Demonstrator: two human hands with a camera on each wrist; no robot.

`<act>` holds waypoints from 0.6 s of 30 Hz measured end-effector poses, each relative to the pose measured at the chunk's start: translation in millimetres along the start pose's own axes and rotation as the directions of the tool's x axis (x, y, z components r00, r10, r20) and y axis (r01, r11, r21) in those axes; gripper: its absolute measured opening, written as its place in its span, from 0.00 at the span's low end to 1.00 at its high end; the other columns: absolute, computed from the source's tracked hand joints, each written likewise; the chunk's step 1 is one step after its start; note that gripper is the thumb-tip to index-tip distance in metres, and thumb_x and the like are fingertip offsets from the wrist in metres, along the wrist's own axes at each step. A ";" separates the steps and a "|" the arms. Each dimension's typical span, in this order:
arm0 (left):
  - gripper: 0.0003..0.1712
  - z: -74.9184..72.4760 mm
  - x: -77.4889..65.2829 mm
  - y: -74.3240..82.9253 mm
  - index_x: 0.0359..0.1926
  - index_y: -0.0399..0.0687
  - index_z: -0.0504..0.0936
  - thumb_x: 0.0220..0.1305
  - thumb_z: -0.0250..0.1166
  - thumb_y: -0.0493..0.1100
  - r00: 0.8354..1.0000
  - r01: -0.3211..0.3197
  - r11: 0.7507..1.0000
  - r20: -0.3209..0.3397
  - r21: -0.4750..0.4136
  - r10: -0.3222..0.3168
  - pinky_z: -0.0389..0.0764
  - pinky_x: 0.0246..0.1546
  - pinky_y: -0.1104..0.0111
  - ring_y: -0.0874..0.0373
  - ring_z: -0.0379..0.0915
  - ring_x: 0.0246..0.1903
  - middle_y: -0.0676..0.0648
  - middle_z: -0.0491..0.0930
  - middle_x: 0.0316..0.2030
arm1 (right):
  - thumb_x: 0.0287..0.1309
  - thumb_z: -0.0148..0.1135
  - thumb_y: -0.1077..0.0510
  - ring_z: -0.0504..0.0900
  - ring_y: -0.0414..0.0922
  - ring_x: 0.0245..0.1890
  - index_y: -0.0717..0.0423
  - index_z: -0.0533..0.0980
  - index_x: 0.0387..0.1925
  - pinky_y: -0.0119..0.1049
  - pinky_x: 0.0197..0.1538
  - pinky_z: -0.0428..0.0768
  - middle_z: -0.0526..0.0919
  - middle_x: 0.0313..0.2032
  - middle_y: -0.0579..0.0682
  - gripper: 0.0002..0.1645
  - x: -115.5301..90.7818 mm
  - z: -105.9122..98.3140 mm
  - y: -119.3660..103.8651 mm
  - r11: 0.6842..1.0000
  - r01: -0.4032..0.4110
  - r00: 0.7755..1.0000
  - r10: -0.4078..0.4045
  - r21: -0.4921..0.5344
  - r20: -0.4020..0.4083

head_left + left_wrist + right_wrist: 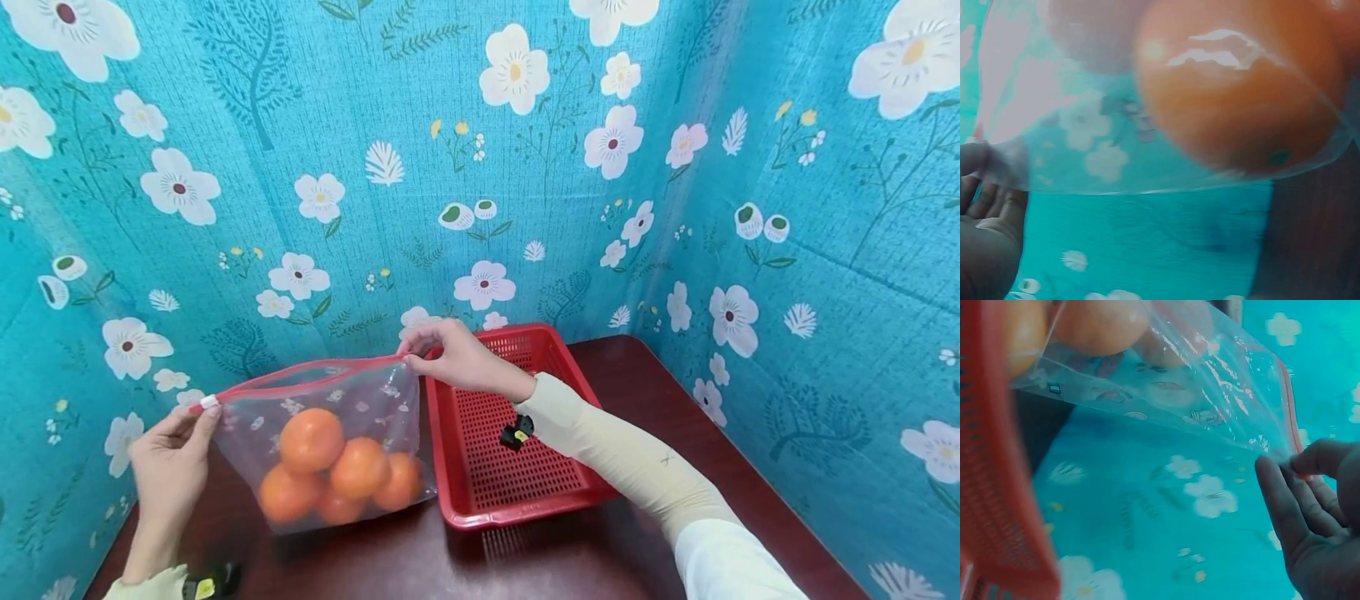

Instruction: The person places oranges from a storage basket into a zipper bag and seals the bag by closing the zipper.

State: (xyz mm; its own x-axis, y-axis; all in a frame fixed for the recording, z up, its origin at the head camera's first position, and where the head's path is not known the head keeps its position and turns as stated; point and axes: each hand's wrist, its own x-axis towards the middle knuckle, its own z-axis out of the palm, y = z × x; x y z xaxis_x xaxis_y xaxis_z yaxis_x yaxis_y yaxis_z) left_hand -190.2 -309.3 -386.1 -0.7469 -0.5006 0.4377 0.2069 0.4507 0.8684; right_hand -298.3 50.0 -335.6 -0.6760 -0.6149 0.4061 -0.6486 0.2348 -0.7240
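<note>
A clear slider zip bag with a red zip strip and small printed figures holds several oranges, heaped in its lower part. At the bag's upper left corner, my left hand pinches the end beside the white slider between thumb and fingers. My right hand pinches the opposite top corner, its thumb and index finger meeting on the red strip. Between the hands the strip is stretched, and its two red edges stand apart along the middle. The right wrist view shows the film creased near that pinched corner.
A red perforated plastic basket stands just right of the bag, under my right forearm, with nothing in it. Both stand over a dark reddish-brown table. Blue flowered cloth hangs behind and at both sides.
</note>
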 end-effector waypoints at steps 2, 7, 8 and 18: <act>0.18 4.9 1.1 -5.4 0.54 0.34 0.84 0.71 0.65 0.43 0.998 0.060 0.997 0.034 0.039 -0.061 0.75 0.33 0.87 0.74 0.76 0.30 0.72 0.80 0.28 | 0.65 0.65 0.62 0.84 0.36 0.39 0.53 0.84 0.42 0.31 0.42 0.81 0.87 0.35 0.45 0.06 1.8 3.6 6.8 0.999 -0.034 0.999 0.033 -0.041 -0.018; 0.21 15.9 6.6 -13.6 0.56 0.34 0.83 0.71 0.64 0.46 0.995 0.089 0.995 0.042 0.036 -0.091 0.76 0.34 0.87 0.71 0.75 0.30 0.71 0.80 0.29 | 0.62 0.69 0.62 0.82 0.37 0.39 0.53 0.84 0.47 0.35 0.41 0.82 0.84 0.36 0.45 0.11 10.9 12.9 17.8 0.995 -0.052 0.999 0.051 -0.083 -0.012; 0.21 17.7 7.6 -14.6 0.56 0.34 0.84 0.71 0.64 0.45 0.996 0.077 0.997 0.042 0.027 -0.078 0.76 0.34 0.87 0.71 0.76 0.30 0.70 0.80 0.29 | 0.62 0.70 0.61 0.82 0.37 0.38 0.53 0.84 0.48 0.36 0.40 0.82 0.85 0.36 0.45 0.12 12.6 14.5 18.6 0.996 -0.040 0.999 0.040 -0.086 -0.001; 0.21 29.2 16.8 -29.5 0.57 0.36 0.84 0.69 0.66 0.46 0.994 0.102 0.993 -0.028 -0.065 -0.104 0.76 0.35 0.87 0.71 0.77 0.32 0.68 0.83 0.31 | 0.62 0.66 0.68 0.85 0.38 0.33 0.59 0.86 0.38 0.29 0.41 0.82 0.89 0.35 0.50 0.06 21.7 16.3 27.3 0.993 -0.056 0.995 0.046 -0.101 -0.094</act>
State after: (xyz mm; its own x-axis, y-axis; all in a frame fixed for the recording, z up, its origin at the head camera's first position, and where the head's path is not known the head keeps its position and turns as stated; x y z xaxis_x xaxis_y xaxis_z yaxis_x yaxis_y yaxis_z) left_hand -227.3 -309.4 -411.2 -0.7462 -0.5654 0.3514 0.1704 0.3481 0.9218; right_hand -325.0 30.8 -355.7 -0.7351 -0.5302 0.4224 -0.6418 0.3436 -0.6856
